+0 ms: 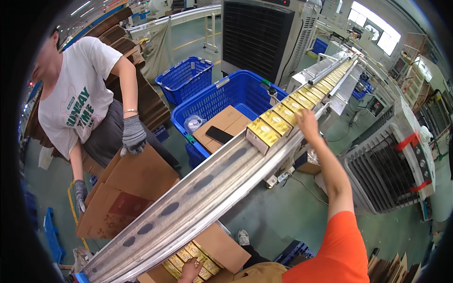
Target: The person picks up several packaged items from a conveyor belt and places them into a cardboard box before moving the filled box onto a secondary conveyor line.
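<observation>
A row of yellow-gold boxes [297, 102] runs down the metal conveyor [212, 184], with the nearest box [263, 131] at its front end. My right hand [308, 124] touches the right side of this row, a few boxes behind the front one; its fingertips are partly hidden. Below the near side of the conveyor stands an open cardboard carton [226, 244] holding several similar gold boxes [198, 253]. My left hand [191, 269] lies over these packed boxes with its fingers apart, and nothing shows in its grasp.
Across the conveyor, a person in grey gloves [134, 134] holds a cardboard carton [141, 177]. A blue plastic basket [230, 83] beside the conveyor contains a closed carton [230, 116] with a black phone [218, 135] on top. An air cooler [385, 159] stands at right.
</observation>
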`<state>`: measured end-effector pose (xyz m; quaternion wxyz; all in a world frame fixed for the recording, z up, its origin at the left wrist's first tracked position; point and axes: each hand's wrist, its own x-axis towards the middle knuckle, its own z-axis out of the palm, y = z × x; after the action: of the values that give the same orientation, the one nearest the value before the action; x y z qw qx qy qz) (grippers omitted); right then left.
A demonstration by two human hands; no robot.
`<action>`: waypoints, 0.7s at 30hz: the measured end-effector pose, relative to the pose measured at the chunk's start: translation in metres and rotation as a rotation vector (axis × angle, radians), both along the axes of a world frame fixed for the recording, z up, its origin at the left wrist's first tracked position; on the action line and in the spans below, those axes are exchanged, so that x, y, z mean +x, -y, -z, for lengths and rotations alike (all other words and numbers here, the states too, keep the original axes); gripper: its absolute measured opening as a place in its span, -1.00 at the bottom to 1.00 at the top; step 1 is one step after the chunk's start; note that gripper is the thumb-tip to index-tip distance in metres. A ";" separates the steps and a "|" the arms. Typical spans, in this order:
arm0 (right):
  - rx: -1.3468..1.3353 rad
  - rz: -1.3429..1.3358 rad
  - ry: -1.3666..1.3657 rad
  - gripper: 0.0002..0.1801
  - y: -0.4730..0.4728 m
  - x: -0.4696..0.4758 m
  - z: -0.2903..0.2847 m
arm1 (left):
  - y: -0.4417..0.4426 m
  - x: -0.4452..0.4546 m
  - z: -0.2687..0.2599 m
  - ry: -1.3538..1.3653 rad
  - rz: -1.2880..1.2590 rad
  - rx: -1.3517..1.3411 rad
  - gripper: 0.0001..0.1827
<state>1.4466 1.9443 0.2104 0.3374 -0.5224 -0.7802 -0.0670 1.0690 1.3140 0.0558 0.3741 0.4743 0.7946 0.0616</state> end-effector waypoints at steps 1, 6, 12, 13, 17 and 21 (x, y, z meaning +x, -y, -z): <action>-0.015 0.021 0.029 -0.67 -0.030 0.013 0.001 | -0.013 0.010 -0.026 -0.039 -0.009 0.063 -0.56; -0.399 0.216 0.266 -0.24 -0.124 0.037 0.011 | -0.052 0.048 -0.124 0.082 -0.231 -0.073 -0.50; -0.638 0.033 0.209 0.17 -0.122 0.013 -0.015 | -0.087 0.049 -0.152 0.273 -0.631 0.315 -0.69; -0.712 -0.006 0.209 0.17 -0.114 0.006 -0.019 | -0.109 0.045 -0.159 0.237 -0.646 0.411 -0.81; -0.823 -0.182 0.290 0.23 -0.023 -0.068 -0.023 | -0.172 -0.005 -0.153 0.657 -0.661 0.500 -0.61; -0.897 -0.360 0.360 0.25 0.095 -0.160 -0.020 | -0.196 -0.043 -0.140 0.543 -0.657 0.448 -0.34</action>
<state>1.2863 1.8498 0.2301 -0.0535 -0.4532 -0.8555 0.2446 1.0258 1.5104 0.1958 0.4174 0.2340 0.7432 0.4677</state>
